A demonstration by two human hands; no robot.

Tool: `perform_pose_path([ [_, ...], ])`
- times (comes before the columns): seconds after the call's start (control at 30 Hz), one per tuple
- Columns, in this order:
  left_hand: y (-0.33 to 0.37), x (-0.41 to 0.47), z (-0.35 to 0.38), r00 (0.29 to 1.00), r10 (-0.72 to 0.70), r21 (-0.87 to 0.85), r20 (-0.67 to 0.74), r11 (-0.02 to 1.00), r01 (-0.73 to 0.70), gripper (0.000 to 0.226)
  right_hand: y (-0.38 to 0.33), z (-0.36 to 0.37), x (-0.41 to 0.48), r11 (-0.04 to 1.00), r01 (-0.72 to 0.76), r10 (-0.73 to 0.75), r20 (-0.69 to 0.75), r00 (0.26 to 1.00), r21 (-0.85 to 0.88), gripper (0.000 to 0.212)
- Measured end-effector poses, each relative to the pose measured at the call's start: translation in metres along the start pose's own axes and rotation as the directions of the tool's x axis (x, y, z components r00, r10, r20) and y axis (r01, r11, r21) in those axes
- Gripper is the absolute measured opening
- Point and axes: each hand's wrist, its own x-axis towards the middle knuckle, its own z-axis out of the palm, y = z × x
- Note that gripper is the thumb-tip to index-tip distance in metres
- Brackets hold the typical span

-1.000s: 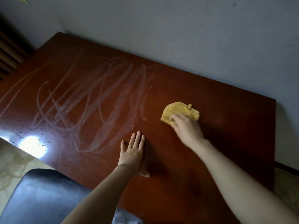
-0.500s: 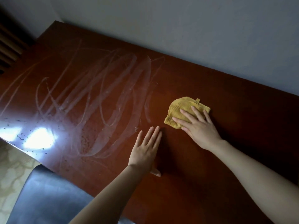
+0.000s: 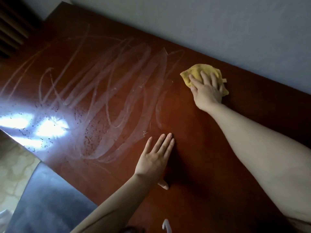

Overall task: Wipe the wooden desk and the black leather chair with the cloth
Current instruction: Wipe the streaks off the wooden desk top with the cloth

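The reddish-brown wooden desk fills most of the view, its left half streaked with curved damp wipe marks. A crumpled yellow cloth lies near the desk's far edge, right of centre. My right hand presses flat on the cloth with fingers spread, covering its near part. My left hand rests palm down on the bare wood closer to me, fingers together and holding nothing. The black leather chair shows at the bottom left, partly under the desk's near edge.
A grey wall runs right behind the desk's far edge. Dark wooden slats stand at the top left. A bright light glare sits on the wet wood near the left front edge. Pale patterned floor lies beside the chair.
My right hand has slid the cloth away from me and to the right, toward the wall. Its fingers spread flat over the cloth. My left hand stays planted on the desk.
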Motion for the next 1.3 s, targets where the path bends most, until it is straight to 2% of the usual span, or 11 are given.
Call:
perform_pose_path([
  [0.1, 0.001, 0.001, -0.001, 1.0, -0.006, 0.012, 0.005, 1.0, 0.006, 0.146, -0.012, 0.011, -0.017, 0.992, 0.12, -0.121, -0.046, 0.992, -0.037, 0.044],
  [0.27, 0.002, 0.0, -0.005, 1.0, -0.024, 0.037, 0.0, 0.999, 0.024, 0.148, -0.028, 0.026, -0.064, 0.915, 0.394, -0.392, 0.038, 0.919, -0.085, 0.044],
  [0.4, 0.003, -0.001, -0.011, 1.0, -0.016, 0.077, 0.016, 0.997, 0.015, 0.144, -0.025, 0.033, -0.099, 0.885, 0.458, -0.454, 0.064, 0.889, -0.088, 0.044],
  [0.5, -0.001, -0.002, -0.021, 0.999, 0.029, 0.113, -0.022, 0.993, -0.026, 0.128, -0.015, 0.034, -0.123, 0.885, 0.458, -0.455, 0.06, 0.889, -0.086, 0.045],
  [0.63, -0.013, 0.004, -0.038, 0.981, 0.105, 0.073, -0.161, 0.993, -0.094, 0.09, 0.009, 0.035, -0.16, 0.91, 0.412, -0.41, 0.044, 0.911, -0.048, 0.042],
  [0.7, -0.015, 0.01, -0.045, 0.976, 0.109, 0.06, -0.186, 0.993, -0.099, 0.087, 0.025, 0.034, -0.178, 0.928, 0.369, -0.368, 0.027, 0.929, -0.056, 0.04],
  [0.8, -0.008, 0.025, -0.051, 0.976, 0.076, 0.036, -0.202, 0.997, -0.07, 0.101, 0.054, 0.032, -0.2, 0.961, 0.27, -0.272, -0.029, 0.962, -0.061, 0.044],
  [0.9, 0.0, 0.043, -0.056, 0.986, 0.043, 0.044, -0.159, 0.998, -0.036, 0.117, 0.082, 0.025, -0.201, 0.993, 0.11, -0.114, -0.101, 0.988, -0.047, 0.047],
  [1.03, 0.006, 0.067, -0.061, 0.995, -0.004, 0.064, -0.101, 0.998, 0.011, 0.132, 0.102, 0.018, -0.173, 0.997, -0.069, 0.062, -0.148, 0.987, -0.043, 0.046],
  [1.13, 0.006, 0.08, -0.064, 0.997, -0.025, 0.128, -0.068, 0.991, 0.033, 0.141, 0.113, 0.008, -0.136, 0.993, -0.121, 0.119, -0.165, 0.979, -0.008, 0.045],
  [1.3, 0.004, 0.09, -0.057, 0.999, -0.013, 0.131, -0.036, 0.991, 0.018, 0.146, 0.127, -0.015, -0.063, 0.991, -0.135, 0.136, -0.144, 0.98, 0.022, 0.044],
])
